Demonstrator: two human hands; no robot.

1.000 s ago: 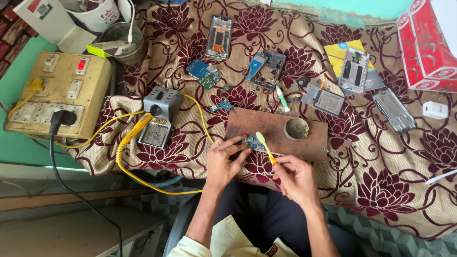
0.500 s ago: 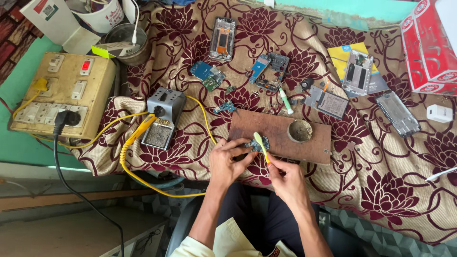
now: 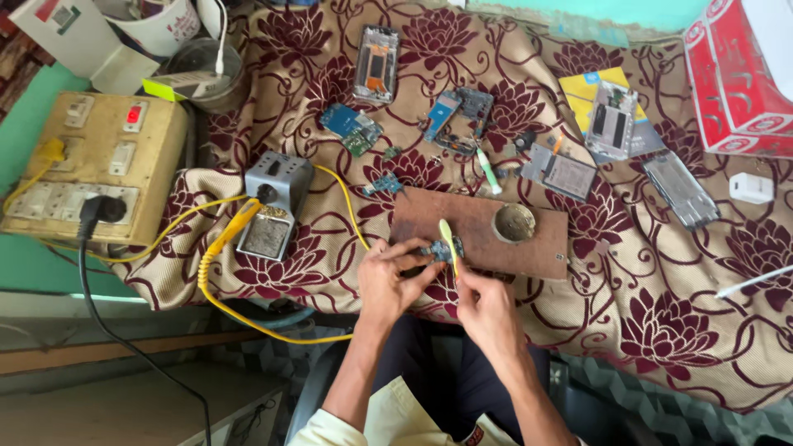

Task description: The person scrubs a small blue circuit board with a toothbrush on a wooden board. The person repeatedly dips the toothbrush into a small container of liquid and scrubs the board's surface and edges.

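1. Small blue-green circuit board [image 3: 435,250] lies at the near-left corner of a brown rectangular wooden board [image 3: 487,234], which sits close to the near edge of the worktop covered in a beige cloth with maroon flowers [image 3: 661,330].
2. Left hand [image 3: 388,281] has its fingertips closed on the circuit board's left end, pinning it to the wood.
3. Right hand [image 3: 486,307] is curled around a slim yellow-handled tool [image 3: 447,237]; its long axis runs nearly straight away from the person, tilted slightly left, with the free end pointing to the far edge and the held end at the circuit board.
4. A round metal tin [image 3: 514,223] rests on the wooden board's right half.
5. A grey soldering stand [image 3: 275,203] with a yellow coiled cable [image 3: 216,272] stands toward the left edge, beside a cream switch box [image 3: 91,165].
6. Opened phone frames [image 3: 377,64] and loose boards lie toward the far edge; a red box [image 3: 739,78] fills the far-right corner.
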